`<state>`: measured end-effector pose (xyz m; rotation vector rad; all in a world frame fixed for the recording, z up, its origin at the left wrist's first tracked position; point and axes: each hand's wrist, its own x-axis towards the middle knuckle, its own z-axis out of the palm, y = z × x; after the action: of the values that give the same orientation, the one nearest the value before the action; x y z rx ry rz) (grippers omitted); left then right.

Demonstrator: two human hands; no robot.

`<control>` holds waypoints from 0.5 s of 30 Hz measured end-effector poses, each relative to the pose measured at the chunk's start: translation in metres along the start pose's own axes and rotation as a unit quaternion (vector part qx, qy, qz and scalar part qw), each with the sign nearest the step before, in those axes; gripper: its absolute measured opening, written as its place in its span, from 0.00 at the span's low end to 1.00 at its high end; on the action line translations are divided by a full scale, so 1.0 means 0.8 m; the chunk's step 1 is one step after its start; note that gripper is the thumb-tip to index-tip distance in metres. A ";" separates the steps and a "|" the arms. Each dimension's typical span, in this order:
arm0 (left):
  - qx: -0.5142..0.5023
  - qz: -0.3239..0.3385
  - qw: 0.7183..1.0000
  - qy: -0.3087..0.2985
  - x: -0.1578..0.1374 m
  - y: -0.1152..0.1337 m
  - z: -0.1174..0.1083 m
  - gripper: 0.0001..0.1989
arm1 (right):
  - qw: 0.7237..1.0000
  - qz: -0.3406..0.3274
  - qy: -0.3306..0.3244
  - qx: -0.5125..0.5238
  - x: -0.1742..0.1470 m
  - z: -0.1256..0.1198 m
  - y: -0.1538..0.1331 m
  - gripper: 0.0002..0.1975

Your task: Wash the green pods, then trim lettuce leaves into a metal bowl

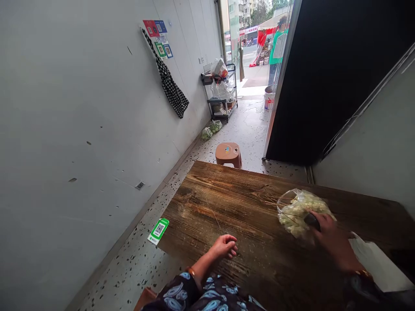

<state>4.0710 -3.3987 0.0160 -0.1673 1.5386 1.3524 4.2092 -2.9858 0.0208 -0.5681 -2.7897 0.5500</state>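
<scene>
On the right, my right hand [329,235] is closed around a dark rounded object [312,220], whose kind I cannot make out. It is over a clear plastic bag of pale, cauliflower-like pieces [303,205]. Several thin wooden sticks [272,203] poke out of the bag's left side. My left hand [225,247] hovers at the table's near side with its fingers curled inward. A thin stick [213,214] points toward that hand from beyond it; whether the fingers hold it is unclear.
A brown wooden table [233,190] carries a green QR card [158,230] at its left corner and white paper [378,259] at right. Beyond are a brown stool [228,152], a loaded cart [222,101], bagged greens [207,133] and a bucket [269,98]. A person in green stands outside.
</scene>
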 end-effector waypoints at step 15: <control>-0.011 -0.035 0.998 0.048 0.027 -0.009 -0.008 0.24 | 0.945 0.196 0.260 -0.038 0.037 -0.127 0.020 0.19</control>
<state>4.0623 -3.3958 -0.0054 -0.3011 1.5819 1.3233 4.2186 -2.9280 0.1109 -1.1165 -2.2106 0.3022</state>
